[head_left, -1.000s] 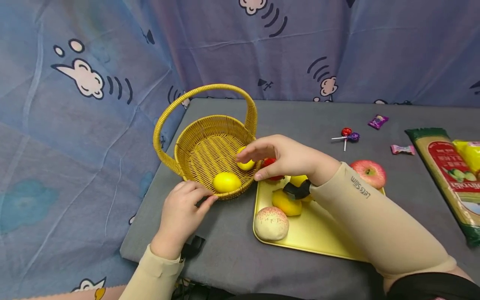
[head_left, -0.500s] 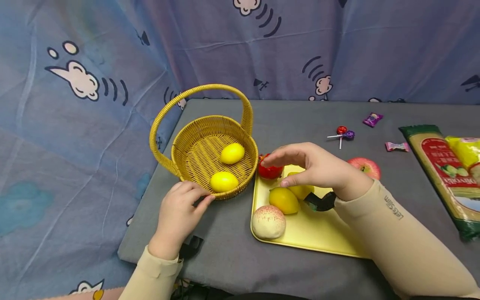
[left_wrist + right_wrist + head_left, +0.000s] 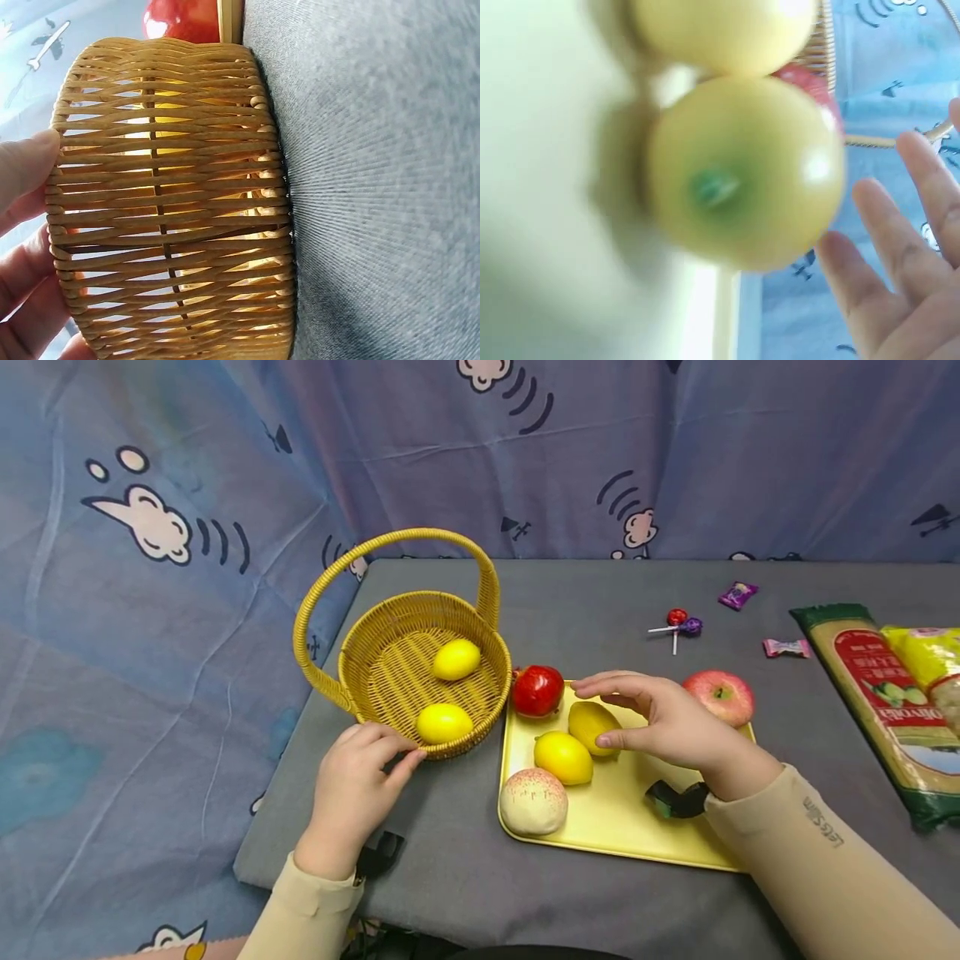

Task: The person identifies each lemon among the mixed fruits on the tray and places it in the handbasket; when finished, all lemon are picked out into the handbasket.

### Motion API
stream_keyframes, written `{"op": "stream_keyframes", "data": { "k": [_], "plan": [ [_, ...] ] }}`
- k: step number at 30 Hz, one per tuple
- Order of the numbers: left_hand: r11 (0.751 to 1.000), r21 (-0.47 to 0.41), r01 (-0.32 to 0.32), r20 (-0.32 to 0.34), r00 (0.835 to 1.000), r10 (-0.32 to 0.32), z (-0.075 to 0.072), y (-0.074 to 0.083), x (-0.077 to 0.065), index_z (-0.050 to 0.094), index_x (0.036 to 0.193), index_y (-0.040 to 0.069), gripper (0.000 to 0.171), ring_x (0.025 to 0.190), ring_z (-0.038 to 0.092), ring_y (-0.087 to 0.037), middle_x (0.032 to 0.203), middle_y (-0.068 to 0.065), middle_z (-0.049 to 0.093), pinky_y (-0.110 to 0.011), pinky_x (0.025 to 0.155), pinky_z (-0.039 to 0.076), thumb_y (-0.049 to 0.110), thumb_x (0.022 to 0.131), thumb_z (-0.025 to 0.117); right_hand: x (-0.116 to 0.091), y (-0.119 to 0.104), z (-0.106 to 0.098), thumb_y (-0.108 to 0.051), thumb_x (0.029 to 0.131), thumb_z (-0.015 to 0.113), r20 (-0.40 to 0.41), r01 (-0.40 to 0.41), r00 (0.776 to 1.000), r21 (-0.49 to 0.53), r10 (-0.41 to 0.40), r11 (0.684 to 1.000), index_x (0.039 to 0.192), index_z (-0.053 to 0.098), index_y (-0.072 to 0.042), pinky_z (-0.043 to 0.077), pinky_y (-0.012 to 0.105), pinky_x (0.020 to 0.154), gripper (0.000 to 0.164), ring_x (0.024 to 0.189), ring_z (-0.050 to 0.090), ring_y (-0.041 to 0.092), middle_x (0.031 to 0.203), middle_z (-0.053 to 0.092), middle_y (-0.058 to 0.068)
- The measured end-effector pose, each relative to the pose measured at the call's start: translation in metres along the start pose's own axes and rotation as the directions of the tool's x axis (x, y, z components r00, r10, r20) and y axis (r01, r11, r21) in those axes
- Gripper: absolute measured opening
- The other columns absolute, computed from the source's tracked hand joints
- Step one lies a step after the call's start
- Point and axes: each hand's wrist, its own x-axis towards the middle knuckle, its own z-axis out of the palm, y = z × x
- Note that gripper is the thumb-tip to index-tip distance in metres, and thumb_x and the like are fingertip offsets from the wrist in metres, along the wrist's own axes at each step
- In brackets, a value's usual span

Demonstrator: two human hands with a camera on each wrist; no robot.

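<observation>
The right hand (image 3: 667, 722) is held over the yellow tray (image 3: 637, 827), with its fingers (image 3: 870, 292) spread out and loose. Nothing is gripped by it. Its thumb is just beside a dull yellow lemon (image 3: 592, 727), which is seen big and blurry in the right wrist view (image 3: 742, 169). A brighter lemon (image 3: 562, 757) is lying on the tray right next to that one. A pale peach (image 3: 533, 802) is found at the near corner of the tray, and a red fruit (image 3: 537, 690) at the far corner, close to the basket.

The left hand (image 3: 356, 793) is rested against the near side of the woven basket (image 3: 390, 677). Its fingers (image 3: 22, 176) are bent onto the basket wall, so the basket is held steady. Two yellow lemons (image 3: 456, 659) are kept inside the basket.

A red apple (image 3: 722, 697) is set on the grey table (image 3: 585, 602), just past the tray. Further back, two lollipops (image 3: 681, 625) and wrapped sweets (image 3: 785, 647) are seen. A long green and red packet (image 3: 885, 693) is laid at the right edge.
</observation>
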Motion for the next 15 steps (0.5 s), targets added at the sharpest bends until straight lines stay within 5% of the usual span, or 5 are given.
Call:
{"op": "stream_keyframes", "data": {
  "k": [6,15],
  "plan": [
    [1.0,0.003,0.001,-0.003,1.0,-0.001,-0.001,0.001,0.0,0.078,0.087,0.019,0.014,0.088,0.063,-0.02,0.09,0.004,0.07,-0.038,0.083,0.054,0.029,0.082,0.086,-0.007,0.014,0.003,-0.014,0.085,0.083,-0.01,-0.101,0.995,-0.003,0.101,0.995,0.133,0.065,-0.012,0.035,0.056,0.114,0.051,0.138,0.047,0.019,0.15,0.052,0.006],
    [1.0,0.008,0.003,0.002,1.0,-0.004,-0.001,0.003,0.001,0.078,0.088,0.019,0.014,0.088,0.063,-0.019,0.09,0.005,0.069,-0.038,0.081,0.054,0.028,0.082,0.087,-0.01,0.024,0.009,-0.012,0.085,0.083,0.005,-0.167,0.986,0.057,0.167,0.984,0.138,0.062,-0.016,0.037,0.06,0.112,0.057,0.143,0.041,0.03,0.157,0.044,0.005]
  ]
}}
